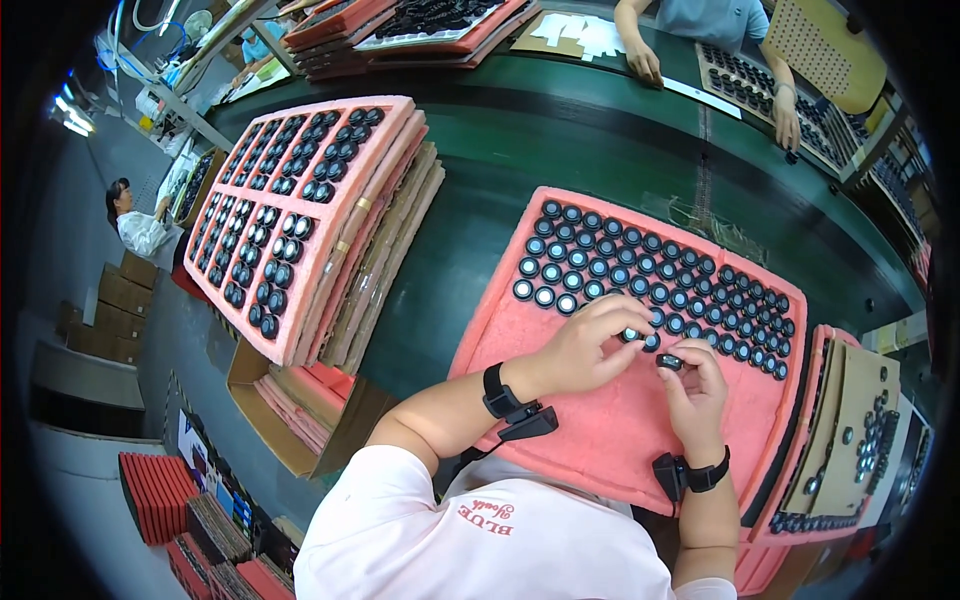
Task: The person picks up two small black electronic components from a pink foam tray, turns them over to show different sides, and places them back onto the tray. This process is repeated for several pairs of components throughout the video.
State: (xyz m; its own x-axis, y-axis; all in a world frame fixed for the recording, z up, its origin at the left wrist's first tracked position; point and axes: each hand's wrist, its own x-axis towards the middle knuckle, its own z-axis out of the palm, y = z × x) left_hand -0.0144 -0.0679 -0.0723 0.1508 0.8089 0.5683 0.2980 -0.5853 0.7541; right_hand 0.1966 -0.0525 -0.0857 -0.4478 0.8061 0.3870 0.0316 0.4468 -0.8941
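A pink foam tray point(560, 400) lies in front of me, its far part filled with rows of small round black parts point(620, 276) with pale bluish centres. Over the near edge of these rows, my left hand point(585, 345) pinches one small round black part point(630, 334), tilted, between thumb and fingers. Close beside it, my right hand point(698, 388) grips another round black part point(669, 361) between thumb and fingertips. The two held parts are apart. Each wrist wears a black strap with a small device.
At left stands a tall stack of pink trays point(330, 215) holding similar parts. Cardboard sheets point(838, 430) with loose parts lie at right. A green conveyor belt point(470, 150) runs behind. Across it, a co-worker's hands point(787, 120) are near another tray. An open carton point(290, 410) stands below.
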